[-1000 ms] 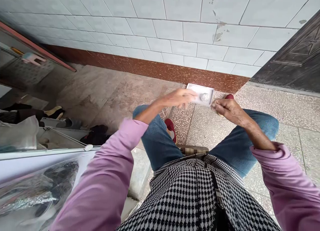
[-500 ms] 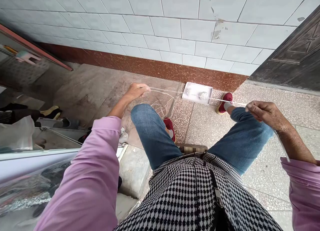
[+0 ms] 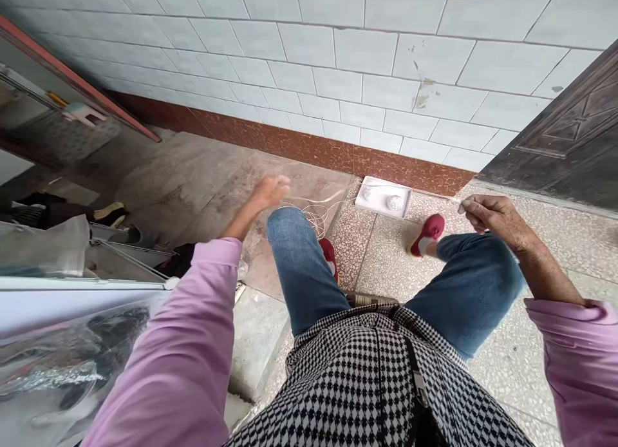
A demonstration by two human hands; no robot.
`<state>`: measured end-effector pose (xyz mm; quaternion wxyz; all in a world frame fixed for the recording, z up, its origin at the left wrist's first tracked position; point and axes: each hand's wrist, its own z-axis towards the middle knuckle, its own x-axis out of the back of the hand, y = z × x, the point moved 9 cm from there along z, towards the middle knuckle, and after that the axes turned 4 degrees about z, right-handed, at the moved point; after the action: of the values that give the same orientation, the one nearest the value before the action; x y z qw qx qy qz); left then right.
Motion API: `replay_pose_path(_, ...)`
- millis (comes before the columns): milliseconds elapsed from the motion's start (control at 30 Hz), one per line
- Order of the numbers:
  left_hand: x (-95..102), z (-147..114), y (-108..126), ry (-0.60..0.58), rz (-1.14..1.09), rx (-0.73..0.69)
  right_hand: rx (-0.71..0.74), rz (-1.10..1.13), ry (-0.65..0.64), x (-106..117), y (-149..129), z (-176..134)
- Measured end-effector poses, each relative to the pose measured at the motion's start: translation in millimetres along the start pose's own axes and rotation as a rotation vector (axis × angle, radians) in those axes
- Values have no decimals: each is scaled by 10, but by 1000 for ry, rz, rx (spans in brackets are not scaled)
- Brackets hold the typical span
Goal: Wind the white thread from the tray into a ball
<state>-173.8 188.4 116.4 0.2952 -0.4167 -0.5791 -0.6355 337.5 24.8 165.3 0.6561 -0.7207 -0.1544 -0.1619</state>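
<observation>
My left hand (image 3: 270,190), blurred by motion, is closed above the floor past my left knee, with white string (image 3: 316,220) trailing from it. Loose loops of that string hang or lie beside the knee; which of the two I cannot tell. Over by my right knee, my right hand (image 3: 490,216) pinches the string between thumb and fingers. A strand runs from there leftward, faint against the wall base. On the floor between the hands, near the wall, is a shallow white box (image 3: 381,210) with two white balls of string (image 3: 394,203) inside.
A tiled wall (image 3: 338,83) with a brown base strip stands in front. The dark door (image 3: 574,122) is at right. Clutter and plastic-wrapped items (image 3: 53,363) crowd the left side. My red shoes (image 3: 429,233) rest on the speckled floor (image 3: 386,254).
The string between my hands was stretched taut over the box; near my left hand it now sags and blurs. My right foot has shifted slightly, and the camera view has tilted.
</observation>
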Motion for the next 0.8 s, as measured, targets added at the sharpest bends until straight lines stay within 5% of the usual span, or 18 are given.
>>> replay_pose_path(67,-106,-28,481,-15,-58,-41,47,32,-65,-174,-91,164)
replay_pose_path(233,-817,-226,2117,-424,-639,-321,175,74,-300,-830,-322,507)
replay_pose_path(333,-1159,-229,2595,-526,-766,-355,214,140,-389,-986,-377,598)
replay_pose_path(467,-1217,66,2482,-468,-796,-347,132,194,-342,-567,-15,625)
replay_pose_path(633,-1006,623,2040,-335,-1160,-121,-61,332,149,350,733,726)
replay_pose_path(700,-1031,753,2003,-318,-1332,-26,-58,302,135,259,697,879)
replay_pose_path(800,-1178,815,2096,-359,-1436,45,64,252,-44,-308,222,1228)
